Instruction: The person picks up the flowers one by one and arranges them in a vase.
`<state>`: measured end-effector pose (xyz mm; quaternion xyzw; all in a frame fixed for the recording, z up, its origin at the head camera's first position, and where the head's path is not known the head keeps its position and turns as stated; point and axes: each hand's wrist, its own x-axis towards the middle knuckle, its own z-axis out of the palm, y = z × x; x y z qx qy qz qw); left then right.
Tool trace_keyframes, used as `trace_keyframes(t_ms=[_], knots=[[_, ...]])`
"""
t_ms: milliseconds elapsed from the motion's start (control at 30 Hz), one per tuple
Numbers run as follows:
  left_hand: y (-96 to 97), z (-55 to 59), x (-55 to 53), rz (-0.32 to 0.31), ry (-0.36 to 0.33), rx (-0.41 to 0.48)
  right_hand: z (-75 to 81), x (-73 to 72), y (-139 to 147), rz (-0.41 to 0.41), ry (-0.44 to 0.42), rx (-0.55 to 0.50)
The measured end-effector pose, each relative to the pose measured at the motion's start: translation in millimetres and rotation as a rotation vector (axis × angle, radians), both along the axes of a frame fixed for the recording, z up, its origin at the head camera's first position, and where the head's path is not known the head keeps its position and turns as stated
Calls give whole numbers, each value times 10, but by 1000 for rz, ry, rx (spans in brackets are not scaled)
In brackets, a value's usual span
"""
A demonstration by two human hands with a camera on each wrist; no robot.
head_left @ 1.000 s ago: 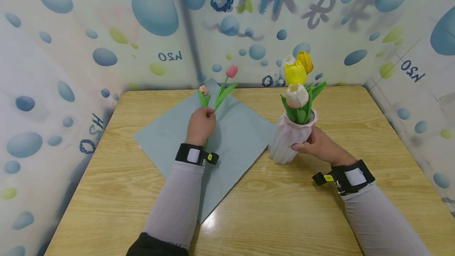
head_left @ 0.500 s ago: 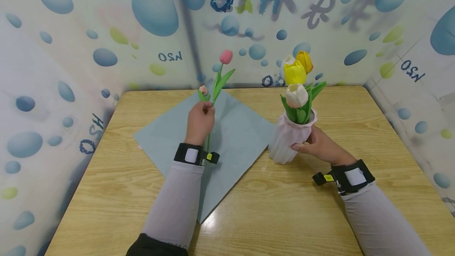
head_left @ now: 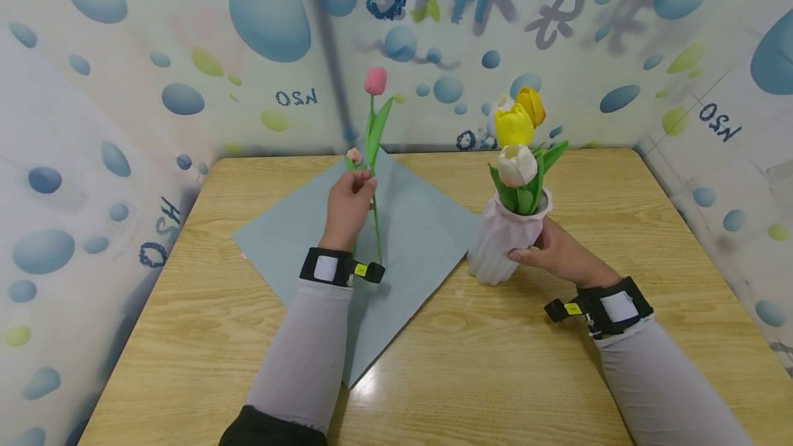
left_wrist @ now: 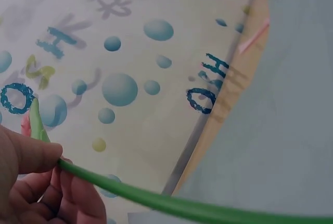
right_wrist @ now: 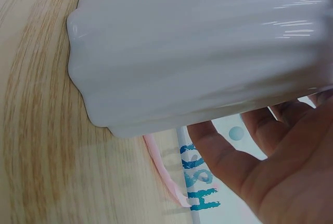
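My left hand pinches the green stem of a pink tulip between thumb and fingers. The tulip stands nearly upright, its bloom above the table's back edge and its stem hanging down over a grey-blue sheet. A second, smaller pink flower shows just beyond that hand; most of it is hidden. To the right, my right hand holds a white-pink fluted vase by its side, thumb in front. White tulips and yellow tulips stand in the vase.
The wooden table ends against a patterned backdrop with walls on both sides. A thin pink strip lies on the table beyond the vase in the right wrist view. Another pink strip lies beside the sheet.
The pink tulip has risen and swung leftward to upright, its lower stem coming into view below my left hand. That hand moved slightly up. My right hand and the vase stayed put.
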<state>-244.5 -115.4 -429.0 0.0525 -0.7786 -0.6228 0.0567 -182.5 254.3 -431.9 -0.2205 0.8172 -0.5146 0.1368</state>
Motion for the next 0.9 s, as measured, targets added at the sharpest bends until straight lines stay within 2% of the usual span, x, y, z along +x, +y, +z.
trace_keyframes(t_ms=[367, 700, 900], knots=[[24, -4, -6, -52, -56, 247, -17, -18, 13, 19, -13, -42], [46, 39, -6, -31, -90, 350, -23, -13, 10, 15, 2, -49], [41, 52, -3, -41, -97, 396, -29, -10, 2, 1, 7, -38]])
